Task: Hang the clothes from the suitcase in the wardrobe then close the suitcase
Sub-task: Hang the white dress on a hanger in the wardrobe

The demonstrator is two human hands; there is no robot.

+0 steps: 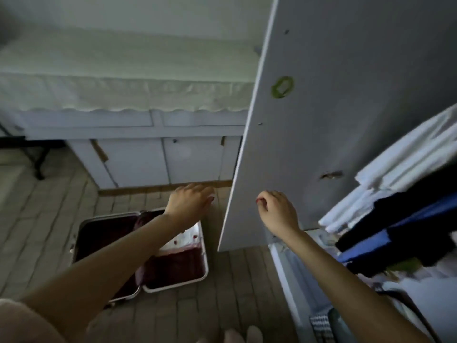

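An open suitcase [81, 229] with a dark red lining lies on the tiled floor at lower centre. A white garment with red dots [184, 240] rests in its right half. My left hand [190, 203] reaches out above the suitcase, fingers loosely apart, holding nothing. The wardrobe door [321, 120] stands open at the right. My right hand [277, 211] hovers in front of the door's lower part, fingers curled, empty. White, black and blue clothes [408, 194] hang inside the wardrobe at far right.
A bed with a white frilled cover [123, 90] on a pale blue panelled base [153, 157] runs along the back. A dark stand [37, 157] sits at the left. Folded items and a checked cloth [320, 328] lie on the wardrobe floor.
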